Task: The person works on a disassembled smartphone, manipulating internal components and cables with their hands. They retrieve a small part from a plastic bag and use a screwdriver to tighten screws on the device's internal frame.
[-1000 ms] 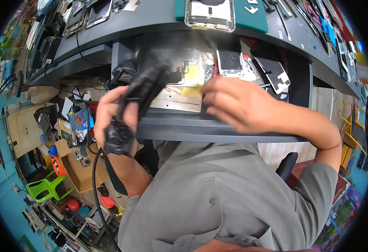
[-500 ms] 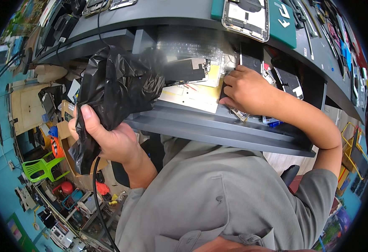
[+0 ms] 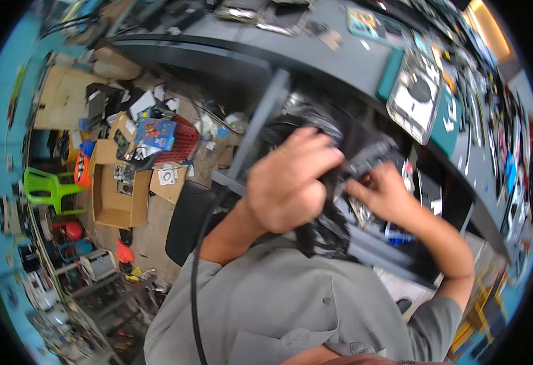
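Crumpled black plastic bag [image 3: 324,237] at mid-frame now, over the open grey drawer [image 3: 376,246]! My blurred left hand [image 3: 294,182] has its fingers curled on the bunched plastic. Just right of centre, my right hand [image 3: 388,193] has fingers drawn narrow at the bag's edge; whether they grip, I can't tell. Upper right, a white, rectangular phone housing [image 3: 407,106] lies on the grey table [image 3: 327,61].

The black plastic bag [image 3: 333,224] has shifted rightward over the drawer [image 3: 391,258], with both hands [image 3: 290,182] now at it.
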{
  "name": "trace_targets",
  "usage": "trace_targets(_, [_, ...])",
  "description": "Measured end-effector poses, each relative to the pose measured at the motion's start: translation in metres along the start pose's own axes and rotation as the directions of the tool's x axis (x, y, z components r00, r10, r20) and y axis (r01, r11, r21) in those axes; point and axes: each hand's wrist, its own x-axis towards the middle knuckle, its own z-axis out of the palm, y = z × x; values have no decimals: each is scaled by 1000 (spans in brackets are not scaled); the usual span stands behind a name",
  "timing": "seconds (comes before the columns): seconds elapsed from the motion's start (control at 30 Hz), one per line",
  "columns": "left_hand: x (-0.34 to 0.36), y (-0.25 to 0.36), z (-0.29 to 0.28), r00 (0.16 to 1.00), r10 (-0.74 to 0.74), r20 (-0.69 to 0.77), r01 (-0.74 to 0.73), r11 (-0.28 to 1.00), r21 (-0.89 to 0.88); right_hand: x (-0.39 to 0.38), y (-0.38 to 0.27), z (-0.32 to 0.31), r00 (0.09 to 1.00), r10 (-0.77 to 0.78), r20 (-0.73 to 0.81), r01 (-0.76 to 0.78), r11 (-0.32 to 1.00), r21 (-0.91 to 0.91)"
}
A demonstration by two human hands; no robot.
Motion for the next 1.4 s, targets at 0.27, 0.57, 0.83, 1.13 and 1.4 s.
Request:
trace_targets(0.27, [15,7,29,986,29,164,-44,995,89,14,34,11,1000,15,5,-14,687,727])
trace_targets(0.57, [17,-33,26,877,-338,342,196,900,389,44,17,14,968,182,-172,-144,967,212])
trace_targets(0.83, [17,-35,33,748,-559,358,306,769,561,12,34,36,867,-454,207,462,574,-676])
trace_targets(1.13, [14,-45,26,799,-528,288,393,821,415,29,16,56,792,-591,153,446,389,-806])
trace_targets(1.4, [7,-46,26,795,-536,285,414,822,392,40,20,52,711,-691,130,470,330,-818])
